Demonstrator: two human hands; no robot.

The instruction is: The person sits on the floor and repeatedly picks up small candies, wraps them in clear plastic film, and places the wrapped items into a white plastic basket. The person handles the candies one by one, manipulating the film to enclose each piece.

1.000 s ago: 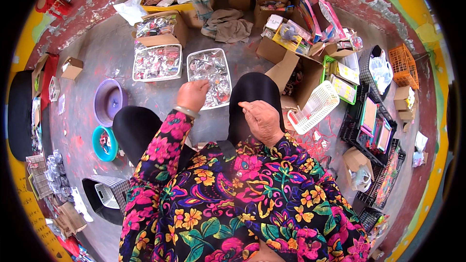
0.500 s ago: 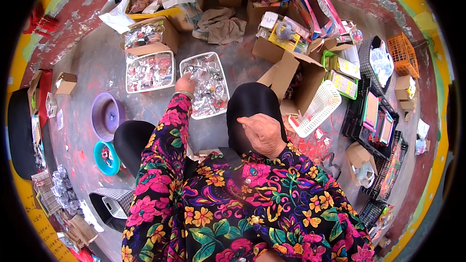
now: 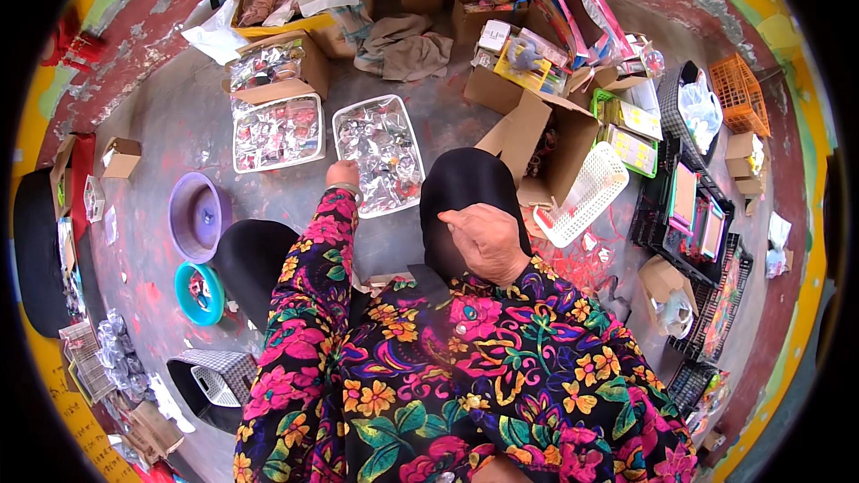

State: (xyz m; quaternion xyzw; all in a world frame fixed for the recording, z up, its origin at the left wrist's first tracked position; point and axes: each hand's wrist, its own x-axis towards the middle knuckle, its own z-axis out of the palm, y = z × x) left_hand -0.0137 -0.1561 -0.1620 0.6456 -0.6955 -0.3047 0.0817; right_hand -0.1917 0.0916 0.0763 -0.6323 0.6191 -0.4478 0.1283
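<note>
My left hand is beside the left edge of a white tray filled with small clear-wrapped packets. Its fingers point away and are hidden behind the back of the hand, so I cannot see whether they hold anything. My right hand rests on my right knee, loosely curled, with nothing showing in it. A second white tray, also full of clear packets, stands left of the first. Behind that one, a cardboard box holds more packets.
Purple basin and turquoise basin stand left of my left knee. To the right are an opened carton, a white perforated basket and black crates. A crumpled cloth lies beyond the trays.
My left hand has drawn back from over the tray's left edge toward me, and its fingers no longer reach over the packets. My right hand stays on the knee.
</note>
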